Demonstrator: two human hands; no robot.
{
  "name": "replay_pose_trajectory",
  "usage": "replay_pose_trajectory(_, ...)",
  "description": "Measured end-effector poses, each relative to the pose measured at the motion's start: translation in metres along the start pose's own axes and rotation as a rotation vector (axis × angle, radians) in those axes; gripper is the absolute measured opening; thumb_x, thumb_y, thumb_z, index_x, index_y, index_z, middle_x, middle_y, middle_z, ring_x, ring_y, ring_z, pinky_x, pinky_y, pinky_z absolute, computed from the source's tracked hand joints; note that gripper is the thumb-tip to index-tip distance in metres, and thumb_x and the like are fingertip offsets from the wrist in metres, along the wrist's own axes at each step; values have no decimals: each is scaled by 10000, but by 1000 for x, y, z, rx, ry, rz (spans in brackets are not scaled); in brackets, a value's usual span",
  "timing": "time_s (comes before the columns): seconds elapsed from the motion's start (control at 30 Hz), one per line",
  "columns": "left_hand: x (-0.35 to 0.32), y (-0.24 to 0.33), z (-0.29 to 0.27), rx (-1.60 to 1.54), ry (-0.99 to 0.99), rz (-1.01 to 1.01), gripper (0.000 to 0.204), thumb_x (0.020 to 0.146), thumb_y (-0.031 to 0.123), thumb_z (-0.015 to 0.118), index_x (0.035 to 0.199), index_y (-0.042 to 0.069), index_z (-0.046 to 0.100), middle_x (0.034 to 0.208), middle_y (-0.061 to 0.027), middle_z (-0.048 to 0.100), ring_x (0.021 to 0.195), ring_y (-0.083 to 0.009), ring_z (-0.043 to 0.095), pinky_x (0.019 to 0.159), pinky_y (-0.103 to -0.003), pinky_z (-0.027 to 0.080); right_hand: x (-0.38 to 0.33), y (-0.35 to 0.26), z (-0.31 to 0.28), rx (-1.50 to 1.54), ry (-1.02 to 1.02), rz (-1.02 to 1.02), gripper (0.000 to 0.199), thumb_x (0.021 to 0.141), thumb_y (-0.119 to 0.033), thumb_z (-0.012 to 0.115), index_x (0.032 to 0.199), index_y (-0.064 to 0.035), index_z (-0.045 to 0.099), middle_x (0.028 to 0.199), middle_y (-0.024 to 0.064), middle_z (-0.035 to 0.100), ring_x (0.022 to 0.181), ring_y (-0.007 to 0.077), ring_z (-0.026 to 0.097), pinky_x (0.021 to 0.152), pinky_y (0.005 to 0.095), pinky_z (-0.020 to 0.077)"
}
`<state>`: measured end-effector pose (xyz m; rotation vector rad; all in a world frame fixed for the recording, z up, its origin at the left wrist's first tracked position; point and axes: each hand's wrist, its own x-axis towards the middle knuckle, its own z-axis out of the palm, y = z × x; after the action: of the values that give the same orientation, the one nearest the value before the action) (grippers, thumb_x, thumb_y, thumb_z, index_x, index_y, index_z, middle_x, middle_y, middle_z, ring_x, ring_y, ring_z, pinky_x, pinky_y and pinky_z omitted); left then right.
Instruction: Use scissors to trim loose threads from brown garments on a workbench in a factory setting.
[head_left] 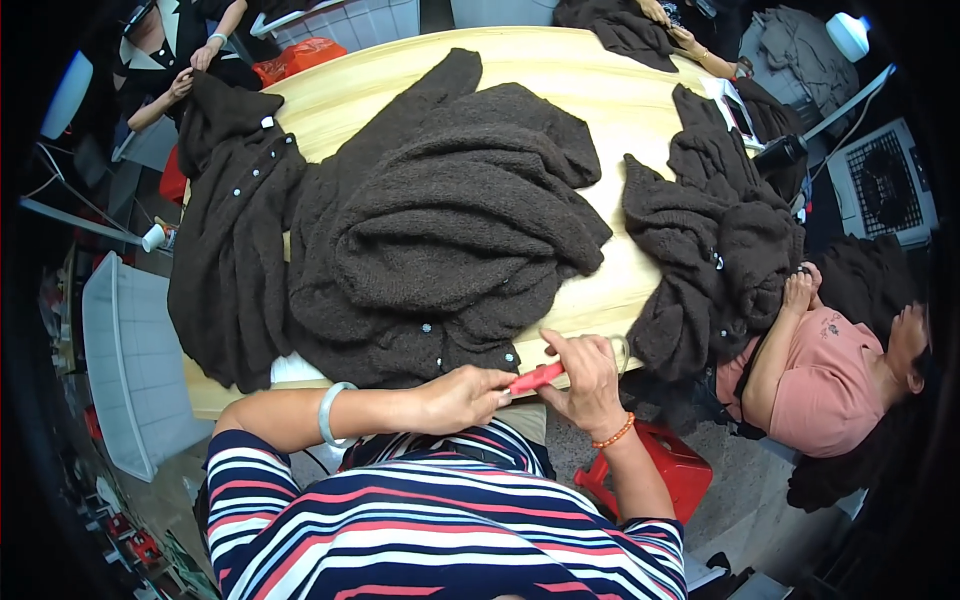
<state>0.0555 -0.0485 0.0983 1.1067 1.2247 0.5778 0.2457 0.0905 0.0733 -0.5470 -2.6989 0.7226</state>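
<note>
Both my hands meet at the table's near edge around a slim red object (537,378), whose exact kind I cannot make out. My left hand (462,398) pinches its left end. My right hand (585,378) is closed round the right end, and a thin pale loop (624,352) shows beside those fingers. Just beyond them lies a large heap of dark brown knitted cardigan (450,220), with a few small shiny buttons along its near edge. A second buttoned dark cardigan (235,270) drapes over the table's left side.
More dark knitwear (710,230) covers the table's (560,60) right end, where a co-worker in pink (815,380) handles it. Other people's hands work at both far corners. A white crate (130,360) stands left, a red stool (655,468) below my right arm.
</note>
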Motion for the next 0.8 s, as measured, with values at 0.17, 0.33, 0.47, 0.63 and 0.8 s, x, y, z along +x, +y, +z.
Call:
replay_pose_trajectory(0.17,-4,18,11,-975,-183,-203,480,1053,201,392,1495,71,257,629,51,376,465,-19,270,396,-183,234,-9,1,27,-84,300,-29,568,691,-182,772,1208,-79,559,914,94,579,887,279,584,853,417,412)
replay_pose_trajectory(0.33,-26,34,16,-762,-411,90,779,1003,160,511,1528,42,-53,1119,-150,647,1015,-165,638,890,-284,505,-17,22,4,19,335,-80,393,650,31,689,1000,-68,538,803,105,549,755,290,559,720,398,460)
replay_pose_trajectory(0.47,-49,44,15,-472,-616,439,974,918,251,655,1532,54,-75,1379,-208,479,1336,-281,411,1126,-395,290,-30,40,-16,58,451,-56,339,676,74,603,984,-40,518,838,114,554,788,275,575,833,414,491)
replay_pose_trajectory(0.63,-63,54,20,-439,-588,828,713,869,396,698,1403,-7,450,1476,-248,340,1376,-401,304,1107,-494,261,-40,53,-33,70,466,-19,351,670,122,568,986,-11,494,855,131,584,807,285,611,927,467,491)
replay_pose_trajectory(0.8,-66,47,29,-445,-619,899,756,862,424,699,1439,23,419,1537,-257,246,1420,-441,220,1125,-542,205,-44,54,-38,76,467,-10,352,672,100,563,996,-15,490,814,90,544,806,250,609,949,474,479)
